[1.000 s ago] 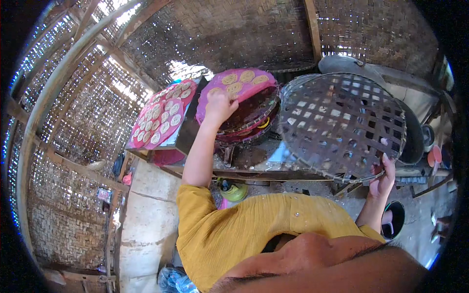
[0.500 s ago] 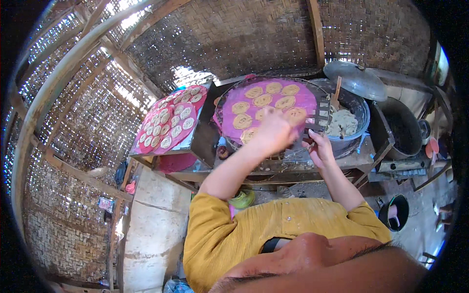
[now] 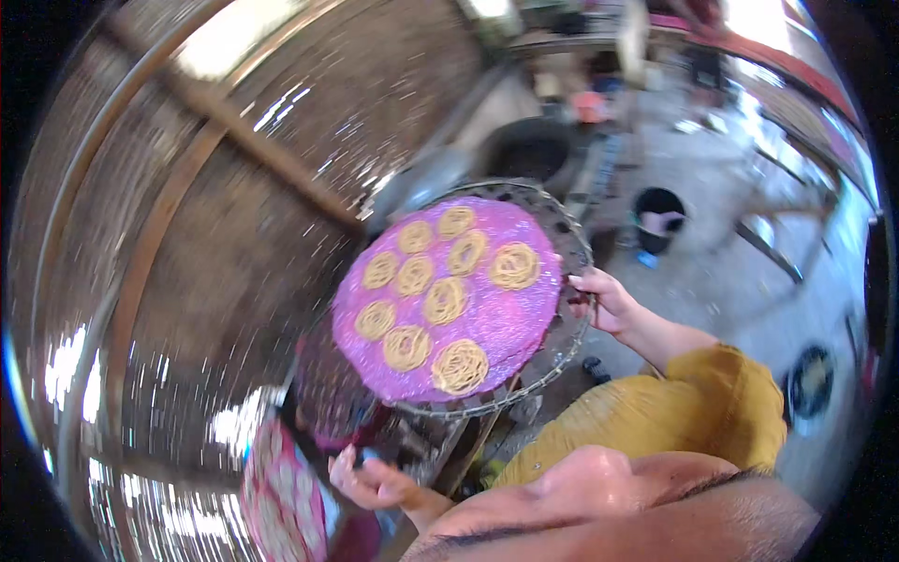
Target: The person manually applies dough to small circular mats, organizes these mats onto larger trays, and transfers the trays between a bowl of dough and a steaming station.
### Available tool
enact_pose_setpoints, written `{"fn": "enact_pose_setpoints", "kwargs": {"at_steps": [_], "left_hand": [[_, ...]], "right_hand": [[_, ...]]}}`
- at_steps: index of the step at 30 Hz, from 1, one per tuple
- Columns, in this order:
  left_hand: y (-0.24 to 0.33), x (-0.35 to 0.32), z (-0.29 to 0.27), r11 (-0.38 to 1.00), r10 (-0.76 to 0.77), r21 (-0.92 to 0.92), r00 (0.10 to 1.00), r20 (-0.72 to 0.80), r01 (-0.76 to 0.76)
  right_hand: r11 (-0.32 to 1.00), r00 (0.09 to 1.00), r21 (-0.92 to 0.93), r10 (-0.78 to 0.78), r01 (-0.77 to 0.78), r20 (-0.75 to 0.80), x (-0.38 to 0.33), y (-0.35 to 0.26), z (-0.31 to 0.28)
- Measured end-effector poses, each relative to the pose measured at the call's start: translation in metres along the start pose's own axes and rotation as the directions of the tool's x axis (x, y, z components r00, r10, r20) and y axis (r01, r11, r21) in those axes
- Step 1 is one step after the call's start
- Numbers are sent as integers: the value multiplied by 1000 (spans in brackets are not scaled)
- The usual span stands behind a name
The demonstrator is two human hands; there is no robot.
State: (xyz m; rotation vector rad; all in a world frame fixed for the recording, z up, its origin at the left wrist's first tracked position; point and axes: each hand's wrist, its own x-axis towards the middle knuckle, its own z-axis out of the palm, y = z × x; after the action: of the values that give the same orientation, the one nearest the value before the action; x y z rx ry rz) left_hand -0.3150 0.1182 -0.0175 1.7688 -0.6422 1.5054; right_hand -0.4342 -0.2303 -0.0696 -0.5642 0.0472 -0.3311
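A round openwork tray [image 3: 568,337] is held up in front of me, tilted. My right hand [image 3: 604,298] grips its right rim, thumb on top. Spread over the tray is a glossy pink-purple sheet [image 3: 510,323] bearing several flat, coiled tan rounds that look like thin noodle strands, among them a round coil [image 3: 461,366] at the near edge. A bare stretch of sheet lies at its right side. Below and left of the tray, my left hand [image 3: 373,481] is free of it, palm up, fingers apart and loosely bent, with nothing in it.
At lower left stands another pink sheet with pale rounds [image 3: 284,492]. Beyond the tray are a grey metal lid [image 3: 420,183] and a large dark pot [image 3: 529,150]. A black bucket [image 3: 659,217] sits on the floor to the right. Woven wall [image 3: 234,309] fills the left.
The view has swung to the right. The tray has come up off the table in my right hand. My left hand has left the rounds and dropped to the lower left, open.
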Motion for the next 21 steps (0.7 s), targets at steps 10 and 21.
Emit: {"fn": "enact_pose_setpoints", "kwargs": {"at_steps": [10,21], "left_hand": [[-13,-13,84,919,-43,-358,945,325,165],[87,-23,119,924,1,-354,928,372,141]], "right_hand": [[792,731,-287,-608,538,-310,-131,-66,-6],[232,47,-527,-939,818,-341,-237,-210,-108]]}}
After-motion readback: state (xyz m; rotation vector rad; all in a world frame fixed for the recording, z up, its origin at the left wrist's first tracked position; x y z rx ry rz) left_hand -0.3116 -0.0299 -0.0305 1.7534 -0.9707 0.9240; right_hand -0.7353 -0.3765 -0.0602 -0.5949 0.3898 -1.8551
